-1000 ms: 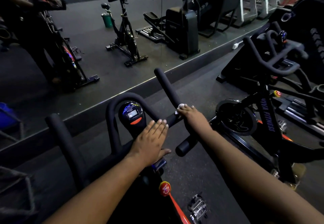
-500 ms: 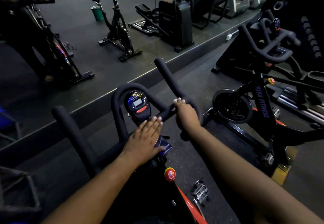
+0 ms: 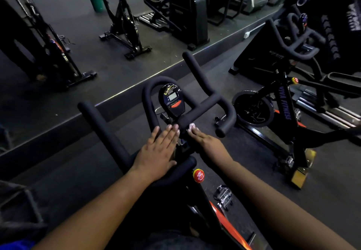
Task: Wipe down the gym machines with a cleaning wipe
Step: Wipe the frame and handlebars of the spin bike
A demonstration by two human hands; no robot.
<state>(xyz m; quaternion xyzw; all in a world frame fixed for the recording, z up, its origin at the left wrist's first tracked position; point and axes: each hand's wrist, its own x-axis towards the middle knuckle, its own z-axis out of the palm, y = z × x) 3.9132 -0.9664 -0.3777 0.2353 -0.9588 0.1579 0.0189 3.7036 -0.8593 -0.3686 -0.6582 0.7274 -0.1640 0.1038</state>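
Nearest the camera, a red round knob (image 3: 198,175) sits on the bike frame just right of the left wrist, with a metal pedal (image 3: 224,196) lower down toward the floor. The left hand (image 3: 158,153) lies flat, fingers straight and together, palm pressed on the black padded handlebar (image 3: 207,103) of the spin bike, holding nothing. Just to its right, the right hand (image 3: 208,142) reaches to the middle bar with fingers stretched forward; a small patch of white cleaning wipe (image 3: 191,126) shows at its fingertips, pressed against the foam. How the fingers hold the wipe underneath cannot be told.

Just beyond both hands' fingertips stands the oval console (image 3: 173,101) with a small grey screen, ringed by the looped bar. Further right of the right hand is a second spin bike (image 3: 283,101), black with lettering on its frame. Far ahead of the hands, a wall mirror (image 3: 117,44) reflects other machines and a green bin (image 3: 96,2).
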